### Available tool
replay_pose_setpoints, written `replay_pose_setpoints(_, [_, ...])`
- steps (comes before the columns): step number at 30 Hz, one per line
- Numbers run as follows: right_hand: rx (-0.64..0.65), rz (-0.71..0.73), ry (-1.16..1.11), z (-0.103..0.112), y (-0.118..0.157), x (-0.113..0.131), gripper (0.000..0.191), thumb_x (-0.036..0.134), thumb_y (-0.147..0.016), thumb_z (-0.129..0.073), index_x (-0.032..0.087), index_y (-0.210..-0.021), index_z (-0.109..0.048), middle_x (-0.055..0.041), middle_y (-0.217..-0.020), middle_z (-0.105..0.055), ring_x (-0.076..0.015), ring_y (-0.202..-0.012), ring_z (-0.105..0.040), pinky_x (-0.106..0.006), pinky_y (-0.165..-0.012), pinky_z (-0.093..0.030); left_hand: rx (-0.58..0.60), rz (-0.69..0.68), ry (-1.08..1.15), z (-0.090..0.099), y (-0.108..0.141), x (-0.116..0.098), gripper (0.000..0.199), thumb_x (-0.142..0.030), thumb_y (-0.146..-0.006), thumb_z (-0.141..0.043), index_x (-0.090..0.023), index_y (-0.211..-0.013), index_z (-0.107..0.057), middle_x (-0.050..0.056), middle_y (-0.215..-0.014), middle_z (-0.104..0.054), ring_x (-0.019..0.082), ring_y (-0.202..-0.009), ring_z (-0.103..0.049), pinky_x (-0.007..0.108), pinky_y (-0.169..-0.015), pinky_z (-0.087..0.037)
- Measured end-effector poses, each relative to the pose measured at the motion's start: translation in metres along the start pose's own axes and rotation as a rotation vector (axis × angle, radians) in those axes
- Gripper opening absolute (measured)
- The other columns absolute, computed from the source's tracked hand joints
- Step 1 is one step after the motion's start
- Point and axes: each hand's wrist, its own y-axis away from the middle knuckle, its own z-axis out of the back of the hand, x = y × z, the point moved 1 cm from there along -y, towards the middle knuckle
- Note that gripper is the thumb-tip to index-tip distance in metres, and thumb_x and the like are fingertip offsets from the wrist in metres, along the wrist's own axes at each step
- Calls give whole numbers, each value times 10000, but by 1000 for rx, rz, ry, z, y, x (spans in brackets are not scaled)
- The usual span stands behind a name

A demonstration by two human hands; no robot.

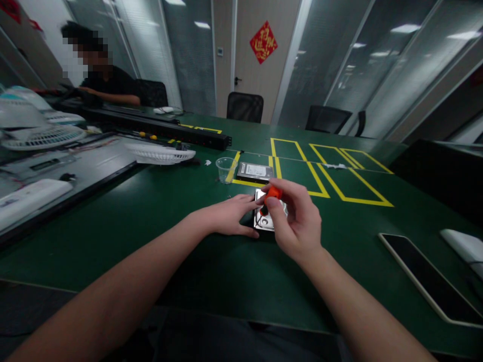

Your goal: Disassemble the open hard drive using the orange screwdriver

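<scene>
A silver hard drive point(268, 223) lies on the green table in front of me. My left hand point(231, 215) grips its left side, with the thumb at the near corner and the fingers along the far part. My right hand point(298, 221) is closed around a screwdriver point(274, 193) with an orange-red and black handle. The screwdriver is tilted over the drive, its shaft pointing down to the near left part of the cover. The right hand hides much of the drive's right side. Whether the tip sits in a screw I cannot tell.
Beyond the drive are a second hard drive point(255, 171) and a clear plastic cup point(226, 171). A phone point(426, 276) lies at the right. White fan parts point(160, 153) and a long black bar point(181, 131) lie left, near a seated person point(109, 83). Yellow tape point(362, 202) marks the table.
</scene>
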Motion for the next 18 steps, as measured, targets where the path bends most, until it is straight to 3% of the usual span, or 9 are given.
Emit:
replay_pose_setpoints(8, [34, 4, -31, 4, -5, 4, 424, 274, -1323, -611, 343, -1684, -821, -113, -1466, -940, -300, -1232, -943, -556, -1132, -816, 15, 34, 3, 2, -1, -5, 887, -685, -1039, -1021, -289, -1782, -740, 185, -1854, -715, 494, -1756, -632, 638, -1477, -528])
replay_pose_setpoints(18, [11, -16, 14, 4, -5, 6, 363, 305, -1330, -589, 330, -1599, -831, -112, -1432, -932, -313, -1255, -933, -544, -1103, -810, 21, 25, 6, 0, -1, -1, 853, -715, -1050, -991, -266, -1740, -767, 203, -1839, -711, 486, -1754, -611, 652, -1493, -506])
